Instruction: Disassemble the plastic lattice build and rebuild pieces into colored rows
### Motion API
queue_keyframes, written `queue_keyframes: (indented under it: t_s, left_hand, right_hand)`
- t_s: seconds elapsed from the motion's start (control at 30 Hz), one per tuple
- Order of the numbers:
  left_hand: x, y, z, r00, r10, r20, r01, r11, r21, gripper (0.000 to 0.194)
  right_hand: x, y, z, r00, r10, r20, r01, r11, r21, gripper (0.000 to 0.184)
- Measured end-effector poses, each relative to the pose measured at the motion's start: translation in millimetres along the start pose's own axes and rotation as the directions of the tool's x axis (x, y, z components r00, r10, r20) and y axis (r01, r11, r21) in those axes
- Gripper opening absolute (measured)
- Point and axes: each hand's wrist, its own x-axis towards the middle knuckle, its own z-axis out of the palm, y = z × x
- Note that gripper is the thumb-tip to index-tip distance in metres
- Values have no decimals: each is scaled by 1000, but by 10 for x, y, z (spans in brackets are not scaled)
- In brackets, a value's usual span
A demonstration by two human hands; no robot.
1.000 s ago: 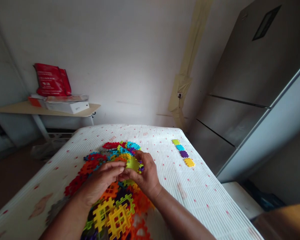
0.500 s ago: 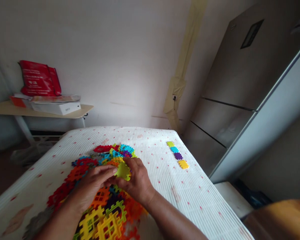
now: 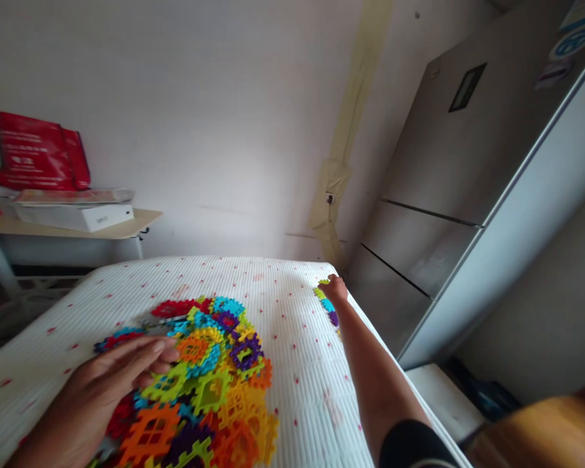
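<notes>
At the far right corner of the table, my right hand point(image 3: 336, 288) is closed on a light green square tile point(image 3: 324, 282) with notched edges. The fingers hide part of this tile. It is at the far end of a row with another green tile point(image 3: 319, 294), a blue tile point(image 3: 327, 305) and a purple tile point(image 3: 333, 318); my forearm covers most of what lies nearer. Over the left side of the pile of colourful interlocking plastic pieces point(image 3: 209, 390), my left hand point(image 3: 121, 374) hovers with loosely bent fingers, holding nothing visible.
A white ribbed cloth with red dots covers the table point(image 3: 302, 364). On the right stands a grey refrigerator point(image 3: 419, 214). A side table point(image 3: 141, 224) at the left carries a white box point(image 3: 97, 218) and a red bag point(image 3: 39, 153). Behind is a wall with a taped socket point(image 3: 329, 197).
My right hand has carried the light green tile from above the pile to the far end of the row. My left hand has let go of it and drawn back left. The view has shifted right.
</notes>
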Motion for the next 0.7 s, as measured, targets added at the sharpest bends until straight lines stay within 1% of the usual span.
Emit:
queue_keyframes:
  t_s: [0.13,0.27,0.57,0.7]
  left_hand:
    - [58,-107,-46,999,-37,-22,36,997,-69,52]
    - [88,-168,-72,998,-55,-20,53,995,-82,53]
    - [77,-131,-52,996,-76,-49,73,996,-51,56]
    - [29,-66,-20,998,-51,-47,50,998,-27,56]
  right_hand:
    - [150,54,191,997,47,57,-43,996,-76,43]
    - [233,44,312,995,57,81,-47,991,-125,43]
    - [258,36,401,993,42,108,-21,981,-191,46]
    - [255,24,428,993,41,108,-19,980,-196,45]
